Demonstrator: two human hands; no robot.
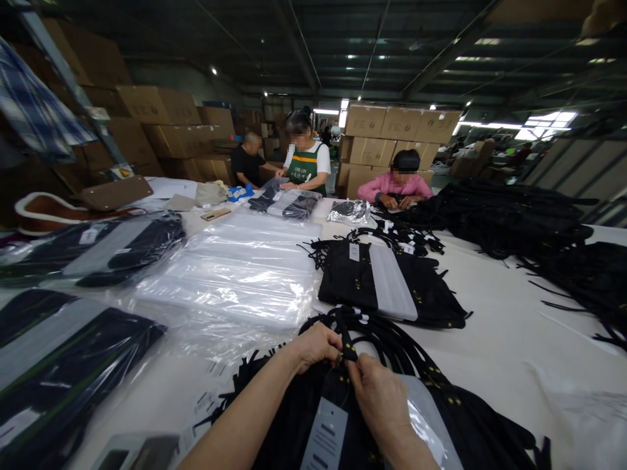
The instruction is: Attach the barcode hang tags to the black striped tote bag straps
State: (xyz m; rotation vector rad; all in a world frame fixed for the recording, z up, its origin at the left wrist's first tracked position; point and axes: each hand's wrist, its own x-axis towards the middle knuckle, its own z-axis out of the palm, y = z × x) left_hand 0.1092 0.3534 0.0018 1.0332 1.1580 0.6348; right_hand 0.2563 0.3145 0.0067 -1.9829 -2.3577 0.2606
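My left hand (318, 344) pinches a black strap (349, 344) with small brass-coloured fittings, just in front of me. From the other side, my right hand (379, 391) has its thumb and fingers closed on the same strap. Beneath both hands lies a black fabric bag (281, 424) with fringed edges and several looped straps. A grey hang tag (326, 434) hangs on its front, and a pale plastic wrap (428, 418) crosses it by my right wrist. What my fingertips press on is partly hidden.
Ahead lies another black bag (343, 274) with a white band. Clear plastic bags (235, 274) spread across the left, beside wrapped dark bags (63, 365). A black heap (514, 212) fills the right. Co-workers sit or stand at the far side, with cartons (379, 150) behind.
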